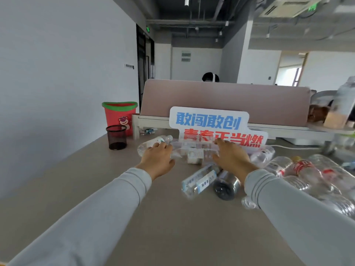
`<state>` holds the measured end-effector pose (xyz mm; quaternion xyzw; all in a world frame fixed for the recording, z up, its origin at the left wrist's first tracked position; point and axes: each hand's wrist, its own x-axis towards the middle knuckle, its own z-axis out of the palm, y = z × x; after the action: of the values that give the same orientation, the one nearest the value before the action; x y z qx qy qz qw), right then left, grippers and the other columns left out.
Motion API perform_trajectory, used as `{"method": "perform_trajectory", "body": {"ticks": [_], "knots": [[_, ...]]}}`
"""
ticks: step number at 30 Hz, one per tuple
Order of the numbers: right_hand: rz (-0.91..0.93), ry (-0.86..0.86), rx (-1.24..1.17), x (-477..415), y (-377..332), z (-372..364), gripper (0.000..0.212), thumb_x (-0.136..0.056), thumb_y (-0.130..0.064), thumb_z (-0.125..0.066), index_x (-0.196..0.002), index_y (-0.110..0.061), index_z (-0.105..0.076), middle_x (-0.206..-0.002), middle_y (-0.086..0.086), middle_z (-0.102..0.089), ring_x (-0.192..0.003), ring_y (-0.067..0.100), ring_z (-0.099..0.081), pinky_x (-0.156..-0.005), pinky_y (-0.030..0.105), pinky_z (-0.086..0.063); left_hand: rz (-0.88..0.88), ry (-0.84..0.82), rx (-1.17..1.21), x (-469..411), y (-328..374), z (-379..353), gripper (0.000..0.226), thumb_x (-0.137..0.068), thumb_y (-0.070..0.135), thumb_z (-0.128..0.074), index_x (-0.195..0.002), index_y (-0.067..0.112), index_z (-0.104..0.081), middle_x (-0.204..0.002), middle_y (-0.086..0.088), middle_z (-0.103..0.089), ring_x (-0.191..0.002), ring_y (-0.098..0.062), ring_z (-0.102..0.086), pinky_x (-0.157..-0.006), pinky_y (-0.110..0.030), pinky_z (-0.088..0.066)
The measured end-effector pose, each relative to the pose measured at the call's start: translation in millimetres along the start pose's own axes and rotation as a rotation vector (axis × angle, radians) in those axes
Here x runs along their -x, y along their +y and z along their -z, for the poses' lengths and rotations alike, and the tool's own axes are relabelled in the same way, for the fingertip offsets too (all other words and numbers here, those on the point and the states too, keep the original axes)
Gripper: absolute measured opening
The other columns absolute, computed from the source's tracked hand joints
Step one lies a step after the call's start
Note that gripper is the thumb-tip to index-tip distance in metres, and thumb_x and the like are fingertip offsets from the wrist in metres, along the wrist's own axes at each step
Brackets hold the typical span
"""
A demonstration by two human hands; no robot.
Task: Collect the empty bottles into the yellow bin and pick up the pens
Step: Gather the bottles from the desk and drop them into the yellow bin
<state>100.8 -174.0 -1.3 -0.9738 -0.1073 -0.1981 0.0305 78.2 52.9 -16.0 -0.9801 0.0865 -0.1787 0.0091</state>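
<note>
The bottles (194,156) are clear, glossy plastic, some ribbed. The desk (172,227) has a smooth matt top. The pen cup (116,138) is black wire mesh, the red bin (119,114) looks like smooth plastic, and the sleeves (115,198) are matt grey cloth.

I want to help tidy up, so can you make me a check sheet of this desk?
Surface: beige table, bottles lying on it.
Job's things: empty bottles lying middle and right; yellow bin, pens: nothing seen.
Clutter: red bin, black mesh cup, sign.
Hands: left hand curls over a clear bottle; right hand reaches over bottles, fingers fairly straight.
Cables: white cable behind the bottles.
Surroundings: pink divider, person behind it.
</note>
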Motion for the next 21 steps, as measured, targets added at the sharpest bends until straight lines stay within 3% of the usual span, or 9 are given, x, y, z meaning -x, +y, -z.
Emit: {"method": "perform_trajectory", "body": {"ticks": [8, 10, 17, 21], "knots": [[-0.136, -0.001, -0.011, 38.0, 56.3, 19.9, 0.040, -0.094, -0.036, -0.047, -0.129, -0.017, -0.043, -0.119, 0.008, -0.061, -0.100, 0.029, -0.062, -0.082, 0.039, -0.053, -0.116, -0.128, 0.104, -13.8, 72.9, -3.7, 0.049, -0.093, 0.046, -0.040, -0.131, 0.014, -0.040, -0.133, -0.009, -0.045, -0.122, -0.029, -0.043, -0.095, -0.043, -0.040], [-0.135, -0.008, -0.010, 47.0, 65.8, 22.5, 0.037, -0.095, -0.033, -0.047, -0.127, -0.015, -0.044, -0.120, 0.008, -0.061, -0.101, 0.028, -0.062, -0.079, 0.036, -0.052, -0.119, -0.184, 0.130, -16.7, 84.7, -11.0, 0.050, -0.093, 0.048, -0.040, -0.130, 0.015, -0.039, -0.132, -0.010, -0.046, -0.121, -0.031, -0.044, -0.095, -0.044, -0.042], [-0.162, 0.003, 0.006, 66.9, 88.0, 25.7, 0.043, -0.093, -0.039, -0.050, -0.129, -0.018, -0.041, -0.124, 0.007, -0.060, -0.101, 0.027, -0.063, -0.078, 0.036, -0.056, -0.087, -0.375, 0.174, -21.2, 100.6, -38.2, 0.059, -0.094, 0.034, -0.043, -0.145, 0.014, -0.020, -0.146, -0.016, -0.031, -0.129, -0.038, -0.037, -0.105, -0.047, -0.036], [-0.170, -0.008, 0.001, 71.9, 96.0, 23.5, 0.043, -0.093, -0.038, -0.051, -0.130, -0.019, -0.040, -0.124, 0.006, -0.061, -0.101, 0.026, -0.063, -0.080, 0.036, -0.057, -0.077, -0.384, 0.212, -17.9, 99.8, -52.5, 0.070, -0.091, 0.041, -0.048, -0.148, 0.018, -0.014, -0.146, -0.015, -0.035, -0.129, -0.034, -0.041, -0.104, -0.049, -0.038]]}}
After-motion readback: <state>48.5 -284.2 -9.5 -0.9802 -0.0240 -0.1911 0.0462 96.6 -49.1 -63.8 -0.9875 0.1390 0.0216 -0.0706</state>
